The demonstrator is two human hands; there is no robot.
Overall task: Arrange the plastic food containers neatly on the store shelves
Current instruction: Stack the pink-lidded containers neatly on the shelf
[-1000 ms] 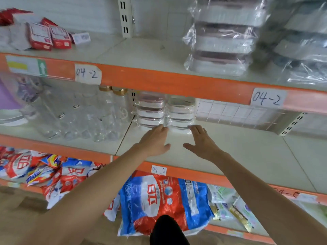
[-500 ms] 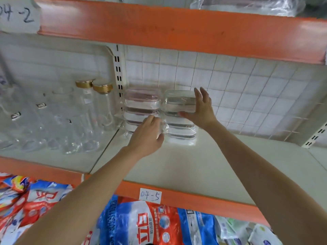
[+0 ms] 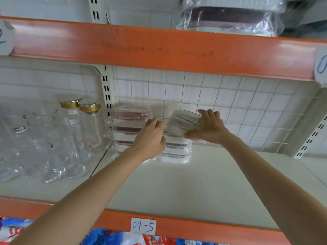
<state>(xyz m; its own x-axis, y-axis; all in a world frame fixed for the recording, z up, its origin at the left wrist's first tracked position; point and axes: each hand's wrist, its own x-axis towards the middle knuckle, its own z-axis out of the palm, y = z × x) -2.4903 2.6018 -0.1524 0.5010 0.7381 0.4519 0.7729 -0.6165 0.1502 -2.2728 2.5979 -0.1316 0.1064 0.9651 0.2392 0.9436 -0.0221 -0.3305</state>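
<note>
The top container [image 3: 184,123] of the right-hand wrapped stack sits tilted between the two hands, its far edge raised and its near edge low over the containers [image 3: 174,152] beneath it. The right hand [image 3: 208,128] curls round its right end, fingers over the top and thumb under the near edge. The left hand [image 3: 150,137] is at its left end with fingers bent; whether it grips the container or the wrap there cannot be told.

Just left of the left hand, partly behind it, stands the second stack [image 3: 130,128], pink-lidded and close against the slotted upright. Further left again are glass bottles [image 3: 70,138] with gold caps. Right of the right hand the shelf [image 3: 212,183] lies bare back to the wire grid.

The likely trouble is the tilt: held mostly at one end, the container could slip down the slick film, or drag the loose wrap and pull the lower containers askew. A sideways shove from the left hand could knock the pink-lidded stack towards the bottles.
</note>
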